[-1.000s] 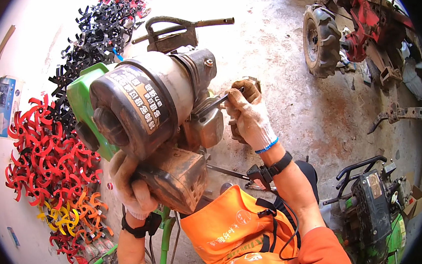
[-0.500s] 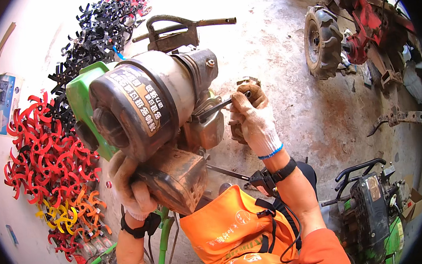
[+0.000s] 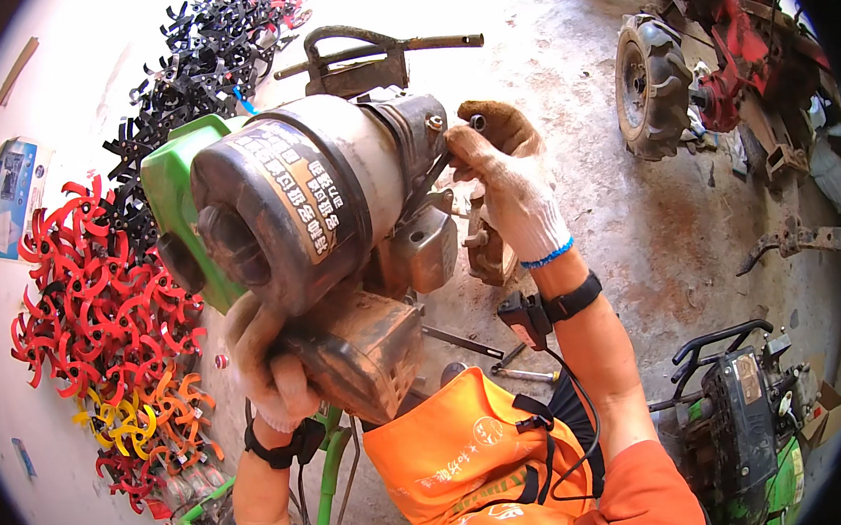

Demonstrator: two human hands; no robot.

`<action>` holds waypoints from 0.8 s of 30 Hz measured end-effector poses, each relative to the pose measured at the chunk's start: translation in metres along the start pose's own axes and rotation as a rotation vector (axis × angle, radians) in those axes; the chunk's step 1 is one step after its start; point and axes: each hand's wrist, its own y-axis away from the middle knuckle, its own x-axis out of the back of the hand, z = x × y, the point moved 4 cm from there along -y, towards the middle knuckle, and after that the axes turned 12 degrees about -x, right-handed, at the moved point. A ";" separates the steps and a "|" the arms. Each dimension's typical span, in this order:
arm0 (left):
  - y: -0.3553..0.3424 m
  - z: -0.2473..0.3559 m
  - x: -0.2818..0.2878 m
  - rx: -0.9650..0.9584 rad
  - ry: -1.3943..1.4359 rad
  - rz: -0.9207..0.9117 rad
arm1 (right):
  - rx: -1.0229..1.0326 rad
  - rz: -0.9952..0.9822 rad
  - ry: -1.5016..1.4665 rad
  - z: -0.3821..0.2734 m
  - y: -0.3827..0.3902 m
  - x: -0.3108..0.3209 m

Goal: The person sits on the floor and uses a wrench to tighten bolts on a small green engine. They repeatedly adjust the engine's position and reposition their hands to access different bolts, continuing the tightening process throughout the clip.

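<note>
An engine with a black, pale-banded air filter (image 3: 275, 195) and green cover (image 3: 174, 184) sits before me. My gloved left hand (image 3: 270, 366) is closed round the corner of a grimy brown box-shaped housing (image 3: 358, 353) under the filter. At the engine's right, my gloved right hand (image 3: 508, 180) is closed on a dark wrench (image 3: 427, 187), which slants down toward the fittings above a small metal tank (image 3: 420, 253). The wrench's working end is too hidden to make out.
Red (image 3: 92, 281), black (image 3: 191, 93), yellow and orange tiller blades lie piled on the left. A metal handle frame (image 3: 354, 68) lies behind the engine. A red tractor (image 3: 737, 45) with a tyre (image 3: 640, 88) stands upper right; a green-and-black machine (image 3: 739, 415) stands lower right.
My right hand has risen with the wrench, which now slants more steeply beside the filter. My left hand stays on the brown housing.
</note>
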 end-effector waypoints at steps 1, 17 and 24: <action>-0.001 0.000 0.000 -0.005 -0.007 -0.007 | -0.053 0.052 0.007 -0.001 -0.001 -0.001; 0.000 0.001 0.000 0.057 0.003 0.002 | -0.097 -0.024 -0.216 0.024 0.007 0.027; -0.002 0.000 0.002 0.030 -0.024 -0.031 | -0.179 -0.006 -0.332 0.067 0.024 0.021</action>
